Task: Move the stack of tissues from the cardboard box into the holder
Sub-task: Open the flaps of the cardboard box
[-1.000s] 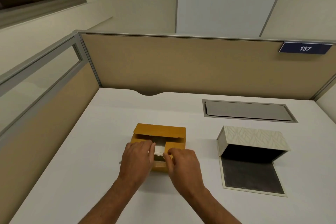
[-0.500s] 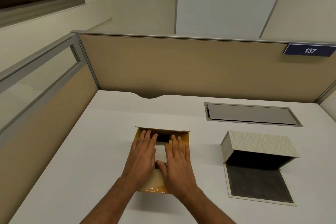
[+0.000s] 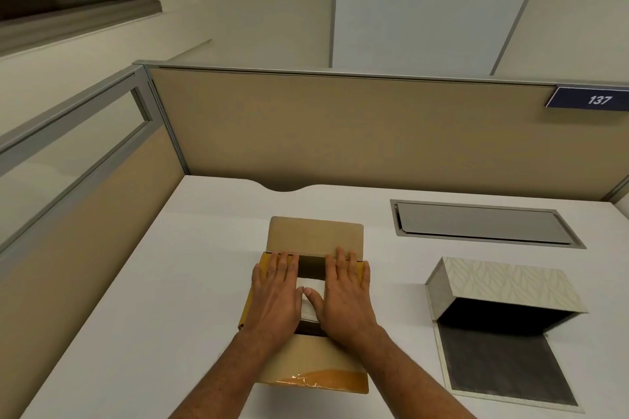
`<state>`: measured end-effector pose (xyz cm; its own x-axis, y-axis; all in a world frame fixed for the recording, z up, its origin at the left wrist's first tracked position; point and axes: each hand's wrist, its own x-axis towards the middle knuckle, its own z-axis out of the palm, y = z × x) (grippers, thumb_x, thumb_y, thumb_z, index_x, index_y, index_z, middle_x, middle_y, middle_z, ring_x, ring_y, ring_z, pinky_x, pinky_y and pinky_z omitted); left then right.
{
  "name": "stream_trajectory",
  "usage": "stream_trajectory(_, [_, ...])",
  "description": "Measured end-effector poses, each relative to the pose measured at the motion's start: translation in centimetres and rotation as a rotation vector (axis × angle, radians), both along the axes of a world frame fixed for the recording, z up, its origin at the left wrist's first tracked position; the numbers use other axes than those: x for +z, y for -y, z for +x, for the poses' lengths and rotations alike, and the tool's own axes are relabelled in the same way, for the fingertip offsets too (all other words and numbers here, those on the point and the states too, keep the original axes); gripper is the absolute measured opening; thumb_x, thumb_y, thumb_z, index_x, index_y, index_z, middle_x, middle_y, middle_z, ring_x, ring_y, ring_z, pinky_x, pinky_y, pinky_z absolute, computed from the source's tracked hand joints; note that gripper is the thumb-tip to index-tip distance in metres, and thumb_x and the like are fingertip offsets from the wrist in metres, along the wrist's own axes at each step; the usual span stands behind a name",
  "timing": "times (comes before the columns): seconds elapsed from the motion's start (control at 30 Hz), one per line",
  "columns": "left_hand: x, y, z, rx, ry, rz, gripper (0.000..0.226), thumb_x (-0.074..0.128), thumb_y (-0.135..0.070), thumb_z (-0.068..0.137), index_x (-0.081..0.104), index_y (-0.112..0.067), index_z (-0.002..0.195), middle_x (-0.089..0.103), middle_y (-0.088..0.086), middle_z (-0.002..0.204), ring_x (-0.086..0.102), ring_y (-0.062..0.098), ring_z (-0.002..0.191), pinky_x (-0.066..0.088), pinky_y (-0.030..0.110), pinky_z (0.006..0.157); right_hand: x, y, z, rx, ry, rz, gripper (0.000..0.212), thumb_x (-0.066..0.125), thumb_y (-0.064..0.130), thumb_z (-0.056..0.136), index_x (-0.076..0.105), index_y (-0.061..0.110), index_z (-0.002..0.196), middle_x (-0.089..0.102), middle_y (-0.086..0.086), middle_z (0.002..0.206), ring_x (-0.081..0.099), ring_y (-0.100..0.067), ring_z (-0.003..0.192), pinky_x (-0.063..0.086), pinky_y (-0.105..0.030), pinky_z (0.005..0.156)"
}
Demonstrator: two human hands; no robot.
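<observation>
A yellow-brown cardboard box [image 3: 315, 236] lies in the middle of the white desk with its far and near flaps folded out flat. My left hand [image 3: 277, 296] presses flat on its left side flap and my right hand [image 3: 343, 292] presses flat on its right side flap, fingers pointing away from me. Between my thumbs shows a strip of the white stack of tissues [image 3: 311, 299], still inside the box. The holder [image 3: 503, 286], patterned cream with a dark inside, lies open to the right, its lid flat on the desk towards me.
A grey metal cable hatch [image 3: 483, 223] is set into the desk [image 3: 170, 282] behind the holder. Tan cubicle partitions [image 3: 340, 129] close off the back and the left side. A blue sign reading 137 hangs at the back right.
The box's far flap has swung back flat onto the desk and the near flap lies out towards me. My hands have spread apart, pressing the side flaps outward and uncovering more tissue.
</observation>
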<state>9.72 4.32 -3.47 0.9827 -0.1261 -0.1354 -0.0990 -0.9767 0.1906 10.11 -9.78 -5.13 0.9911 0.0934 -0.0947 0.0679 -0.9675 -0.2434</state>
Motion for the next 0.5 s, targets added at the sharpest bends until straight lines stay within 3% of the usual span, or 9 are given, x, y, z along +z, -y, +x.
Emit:
stream_trajectory(0.07, [0.0,-0.1,0.0,0.002,-0.025,0.021,0.065,0.026,-0.042,0.103,-0.006,-0.021,0.155,-0.01,0.005,0.167,-0.011,0.023,0.153,-0.006,0.048,0.125,-0.1,0.0,-0.1,-0.008,-0.022,-0.004,0.086,0.027,0.067,0.094,-0.005,0.018,0.157,-0.021,-0.011,0.164,-0.021,-0.032,0.151,-0.014,-0.053,0.121])
stream_trajectory(0.13, [0.2,-0.2,-0.1,0.0,-0.027,0.029,0.064,0.029,-0.036,0.103,-0.005,-0.02,0.155,-0.01,0.005,0.167,-0.011,0.023,0.154,-0.005,0.048,0.125,0.2,-0.3,-0.3,-0.013,-0.027,0.013,0.081,0.041,0.048,0.097,-0.003,0.016,0.157,-0.019,-0.013,0.165,-0.019,-0.033,0.151,-0.011,-0.054,0.122])
stream_trajectory(0.23, [1.0,-0.1,-0.4,0.02,0.044,-0.046,0.063,0.033,-0.026,0.102,0.0,-0.021,0.155,-0.006,0.004,0.167,-0.007,0.021,0.154,-0.003,0.045,0.125,1.4,-0.7,-1.0,-0.063,0.049,0.135,0.075,0.047,0.025,0.095,0.006,0.018,0.157,-0.009,-0.01,0.167,-0.011,-0.029,0.153,-0.013,-0.047,0.122])
stream_trajectory(0.37, [2.2,-0.6,-1.4,0.102,0.217,-0.287,0.06,0.047,-0.019,0.099,0.021,-0.023,0.153,0.012,0.001,0.166,0.01,0.021,0.154,0.01,0.042,0.126,3.3,0.7,-2.0,-0.143,0.186,0.277,0.058,0.05,0.02,0.097,0.029,0.027,0.151,0.011,-0.001,0.167,0.005,-0.022,0.154,-0.007,-0.037,0.121])
stream_trajectory(0.5, [3.0,-2.9,-1.9,0.132,0.341,-0.316,0.061,0.06,-0.006,0.091,0.04,-0.018,0.148,0.029,0.005,0.161,0.022,0.025,0.151,0.02,0.041,0.122,4.6,4.1,-2.9,-0.21,0.248,0.305,0.049,0.053,0.018,0.099,0.043,0.028,0.145,0.024,0.0,0.164,0.013,-0.022,0.153,-0.001,-0.036,0.121])
